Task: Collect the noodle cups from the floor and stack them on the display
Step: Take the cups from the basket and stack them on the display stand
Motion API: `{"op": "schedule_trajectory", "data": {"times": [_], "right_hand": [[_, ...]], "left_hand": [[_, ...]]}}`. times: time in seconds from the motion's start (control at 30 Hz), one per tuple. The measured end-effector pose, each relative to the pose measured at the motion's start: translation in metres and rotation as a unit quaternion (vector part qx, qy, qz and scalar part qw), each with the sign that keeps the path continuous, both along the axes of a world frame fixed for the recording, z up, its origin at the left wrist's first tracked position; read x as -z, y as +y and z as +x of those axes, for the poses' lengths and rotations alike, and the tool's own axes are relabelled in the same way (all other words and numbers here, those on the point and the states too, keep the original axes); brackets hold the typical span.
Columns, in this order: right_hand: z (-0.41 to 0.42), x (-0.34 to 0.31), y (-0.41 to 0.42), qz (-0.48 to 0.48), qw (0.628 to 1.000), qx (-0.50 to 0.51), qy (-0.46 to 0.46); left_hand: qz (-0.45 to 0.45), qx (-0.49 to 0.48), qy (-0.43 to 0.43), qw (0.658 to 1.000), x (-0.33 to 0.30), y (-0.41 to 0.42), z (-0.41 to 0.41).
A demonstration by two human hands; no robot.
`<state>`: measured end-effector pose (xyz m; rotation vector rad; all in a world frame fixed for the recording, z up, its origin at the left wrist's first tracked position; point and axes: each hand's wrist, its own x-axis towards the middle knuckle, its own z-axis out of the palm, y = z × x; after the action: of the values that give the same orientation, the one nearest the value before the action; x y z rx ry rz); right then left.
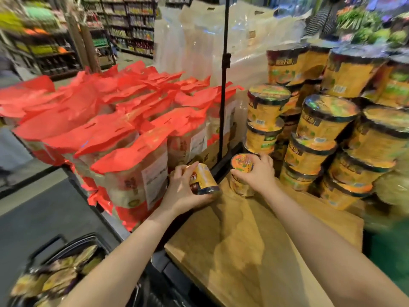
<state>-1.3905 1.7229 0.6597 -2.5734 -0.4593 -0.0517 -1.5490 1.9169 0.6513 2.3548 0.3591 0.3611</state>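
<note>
A shop, a supermarket by every sign. Long aisle shelves [130, 25] at the back, packed row on row with bottles and packets. Massed in the middle, red-topped bags [124, 120] of one product, all alike, set out in bulk. On the right, yellow noodle cups [327, 127] piled high in tiers on a wooden display [254, 240], each wrapped and bearing a barcode label. Behind them, tall clear plastic packs [199, 47] standing in a block. Green produce [371, 27] heaped at top right. Down at lower left, a dark basket [59, 269] holding packets, resting on the grey floor [39, 213].
</note>
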Motion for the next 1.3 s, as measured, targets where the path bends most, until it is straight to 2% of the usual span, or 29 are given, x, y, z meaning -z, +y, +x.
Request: {"op": "schedule_trajectory", "data": {"times": [0.2,0.3,0.4,0.53,0.6,0.8,0.93,1.03,1.17,1.23,1.3], "right_hand": [[-0.001,0.013,0.004,-0.047,0.998,-0.021,-0.030],[-0.012,0.005,0.001,-0.022,0.997,-0.045,-0.055],[-0.041,-0.003,-0.012,0.031,0.989,-0.129,-0.070],[-0.092,-0.002,-0.029,0.035,0.980,-0.196,0.007],[-0.108,0.003,-0.032,0.040,0.977,-0.203,0.054],[-0.131,0.005,-0.059,0.111,0.987,-0.095,0.063],[-0.145,0.003,-0.083,0.168,0.985,-0.020,0.038],[-0.158,0.003,-0.091,0.140,0.990,-0.029,-0.015],[-0.164,0.006,-0.093,0.102,0.991,-0.007,-0.080],[-0.164,0.002,-0.097,0.108,0.990,0.016,-0.092],[-0.157,-0.002,-0.104,0.097,0.990,0.046,-0.089]], "left_hand": [[-0.005,-0.004,-0.004,1.000,0.000,0.005,-0.002],[-0.001,0.009,-0.007,1.000,0.000,0.007,0.000],[-0.040,0.036,-0.011,0.998,-0.002,0.006,-0.002],[-0.054,0.109,-0.020,0.992,0.004,0.003,-0.006],[-0.099,0.149,-0.048,0.983,0.009,-0.007,-0.009],[-0.133,0.262,-0.017,0.956,0.001,-0.026,-0.001],[-0.146,0.275,0.048,0.949,-0.001,-0.047,0.016],[-0.173,0.280,0.067,0.942,0.011,-0.066,0.035],[-0.230,0.302,0.070,0.922,-0.007,-0.100,0.031],[-0.194,0.318,0.054,0.927,-0.014,-0.107,0.032],[-0.087,0.312,0.005,0.946,-0.021,-0.104,0.041]]}}
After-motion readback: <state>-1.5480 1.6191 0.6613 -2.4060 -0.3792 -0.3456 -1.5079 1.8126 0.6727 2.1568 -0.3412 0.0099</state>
